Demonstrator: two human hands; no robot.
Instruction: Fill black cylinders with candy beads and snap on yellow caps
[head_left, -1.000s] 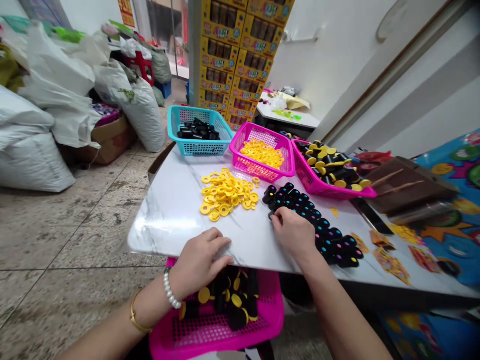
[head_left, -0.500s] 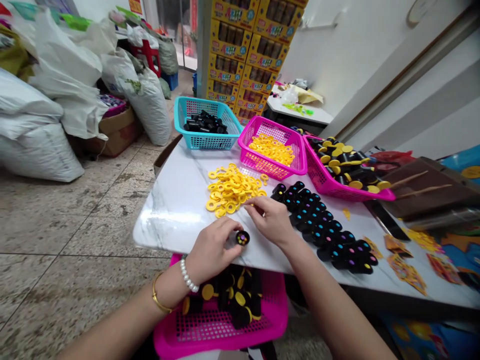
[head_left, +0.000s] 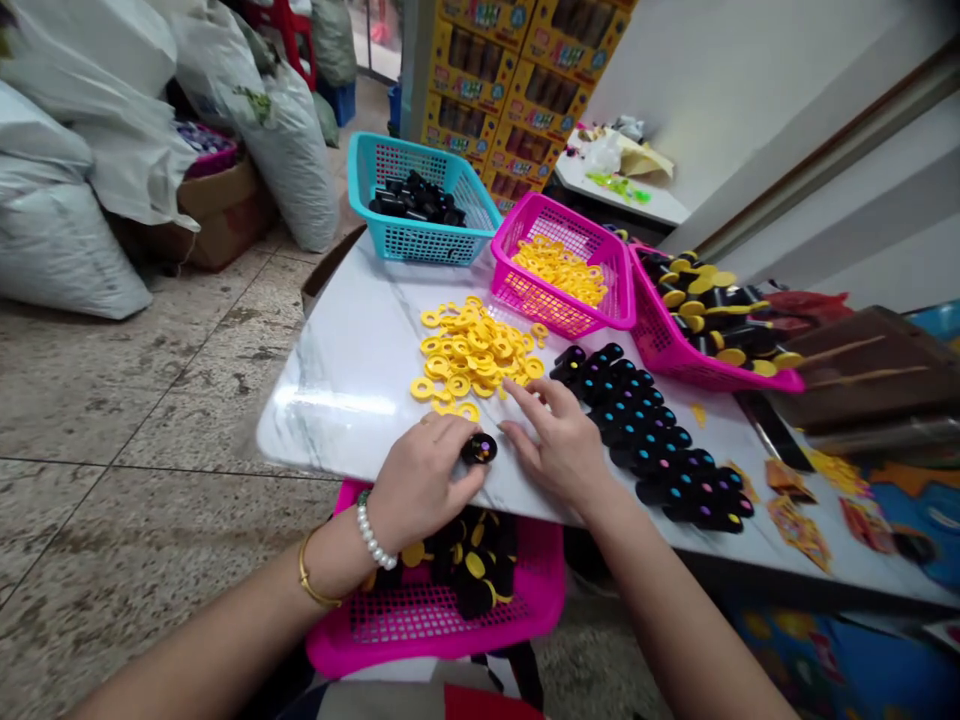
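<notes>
My left hand is closed around a small black cylinder. Its round end faces up, with tiny coloured pieces showing in it. Just right of it is my right hand, fingers apart, with the index fingertip at the near edge of a pile of yellow rings. Nothing shows between those fingers. To the right of this hand, black cylinders stand packed in rows, most with a coloured dot on top.
Behind the pile sit a blue basket of black parts and a pink basket of yellow rings. Another pink basket at right holds yellow-capped black cylinders. Below the table edge, a pink basket holds similar ones.
My right hand's fingers have spread from a near pinch beside the yellow rings. My left hand still holds the black cylinder, its end turned slightly. The view has shifted.
</notes>
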